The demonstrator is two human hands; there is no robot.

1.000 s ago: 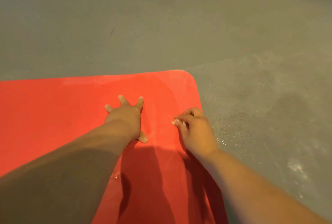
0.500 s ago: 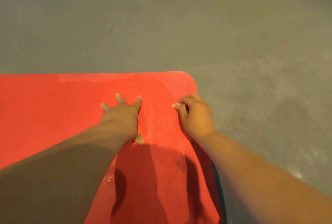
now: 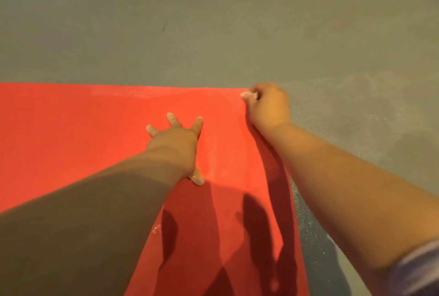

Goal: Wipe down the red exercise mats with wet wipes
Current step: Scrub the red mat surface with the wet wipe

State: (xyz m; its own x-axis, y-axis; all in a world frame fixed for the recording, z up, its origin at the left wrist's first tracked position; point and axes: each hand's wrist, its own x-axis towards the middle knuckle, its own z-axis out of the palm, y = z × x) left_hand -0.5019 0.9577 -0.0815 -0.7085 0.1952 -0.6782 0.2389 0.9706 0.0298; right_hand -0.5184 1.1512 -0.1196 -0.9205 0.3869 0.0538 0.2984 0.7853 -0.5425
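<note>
A red exercise mat (image 3: 71, 134) lies flat on the floor and fills the lower left of the view. My left hand (image 3: 175, 143) presses flat on the mat with fingers spread, holding nothing. My right hand (image 3: 268, 105) is at the mat's far right corner, fingers closed around a small white wet wipe (image 3: 248, 95), of which only a bit shows past the fingertips. A pale streak runs along the mat's far edge.
Grey concrete floor (image 3: 237, 22) surrounds the mat on the far and right sides. Wet speckles and a dusty patch mark the floor (image 3: 308, 219) beside the mat's right edge.
My right hand has slid with the wipe from the mat's middle right up to its far right corner. My left hand has stayed planted on the mat.
</note>
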